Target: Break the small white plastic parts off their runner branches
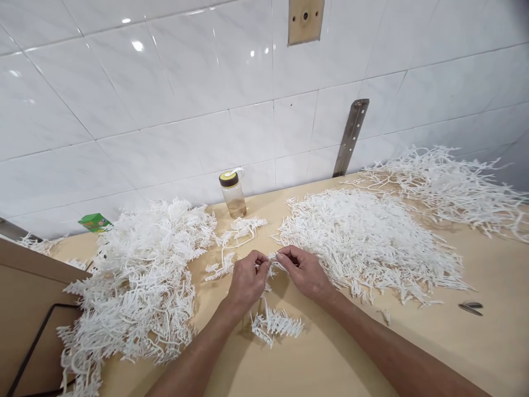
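Both hands meet over the wooden table [322, 358] near its middle. My left hand [247, 281] is closed in a pinch on one end of a white comb-like plastic strip [271, 263]. My right hand [305, 271] pinches the other end of the same strip. Just below the hands lies a small bunch of the same white plastic pieces [275, 324]. A big heap of tangled white pieces [140, 286] lies to the left of the hands. A flatter heap of white pieces [363, 242] spreads to the right.
A small clear bottle [233, 194] with a yellow-and-black lid stands by the tiled wall. A third white pile [450, 187] lies far right. A dark metal tool [471, 308] rests on the table at right. A green carton [95, 222] sits far left, a cardboard box [28, 320] at the left edge.
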Demonstrator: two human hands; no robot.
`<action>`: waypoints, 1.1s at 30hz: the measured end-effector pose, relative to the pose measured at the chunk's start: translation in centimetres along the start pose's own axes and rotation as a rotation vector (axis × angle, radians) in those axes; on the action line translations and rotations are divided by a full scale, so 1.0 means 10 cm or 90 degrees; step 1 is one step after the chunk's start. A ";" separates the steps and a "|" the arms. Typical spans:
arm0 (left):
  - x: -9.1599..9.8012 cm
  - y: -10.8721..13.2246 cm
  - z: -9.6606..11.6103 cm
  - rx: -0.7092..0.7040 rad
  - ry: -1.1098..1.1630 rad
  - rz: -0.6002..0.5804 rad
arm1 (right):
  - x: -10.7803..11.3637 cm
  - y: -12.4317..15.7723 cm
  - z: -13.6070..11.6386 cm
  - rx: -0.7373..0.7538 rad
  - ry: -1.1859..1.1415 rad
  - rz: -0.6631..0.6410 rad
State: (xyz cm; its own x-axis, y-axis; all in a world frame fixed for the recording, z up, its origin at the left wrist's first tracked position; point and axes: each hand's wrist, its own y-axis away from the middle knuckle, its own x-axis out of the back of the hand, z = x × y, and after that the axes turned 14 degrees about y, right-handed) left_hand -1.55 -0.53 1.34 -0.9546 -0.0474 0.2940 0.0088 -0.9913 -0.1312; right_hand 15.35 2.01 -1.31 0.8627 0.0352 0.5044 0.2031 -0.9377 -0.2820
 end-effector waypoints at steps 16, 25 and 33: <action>-0.09 -0.07 -0.13 -0.185 -0.260 0.044 | -0.08 -0.01 0.06 -0.035 0.009 0.059; -0.08 -0.03 -0.15 -0.236 -0.346 0.035 | -0.05 -0.01 0.03 -0.004 0.021 0.045; -0.06 -0.02 -0.15 -0.245 -0.282 0.027 | -0.05 -0.02 0.06 0.009 0.015 0.052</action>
State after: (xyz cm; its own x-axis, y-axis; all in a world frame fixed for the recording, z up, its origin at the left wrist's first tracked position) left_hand -1.36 -0.15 -0.21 -0.7397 -0.2151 0.6376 -0.1437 -0.8752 -0.4619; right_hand 15.21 2.44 -2.00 0.8654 -0.0489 0.4987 0.1399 -0.9321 -0.3342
